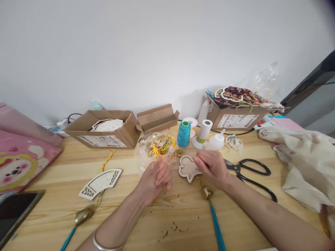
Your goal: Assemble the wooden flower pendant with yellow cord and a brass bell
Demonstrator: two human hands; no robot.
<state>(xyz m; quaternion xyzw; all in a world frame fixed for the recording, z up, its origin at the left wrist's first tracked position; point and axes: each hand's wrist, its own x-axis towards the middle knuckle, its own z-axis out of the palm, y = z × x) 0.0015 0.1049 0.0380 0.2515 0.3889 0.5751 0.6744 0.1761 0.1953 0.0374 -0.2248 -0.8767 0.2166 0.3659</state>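
Observation:
My left hand (157,179) is closed over the middle of the table, its fingers curled, and whatever it may hold is hidden. To its right, my right hand (212,166) is closed at the edge of a pale cloud-shaped wooden piece (187,168), overlapping its right side; what its fingers grip cannot be made out. Below that hand lies a brass bell (207,192) with a teal tassel (217,226). A fan-shaped wooden piece (101,183) lies at the left, joined by cord to another brass bell (83,215) with a teal tassel.
Behind stand two open cardboard boxes (125,134) (214,116), a teal thread spool (184,134), a white spool (205,129) and a bag of yellow cords (162,148). Black scissors (238,168) and cream cloth (306,164) lie right; a phone (18,212) lies left.

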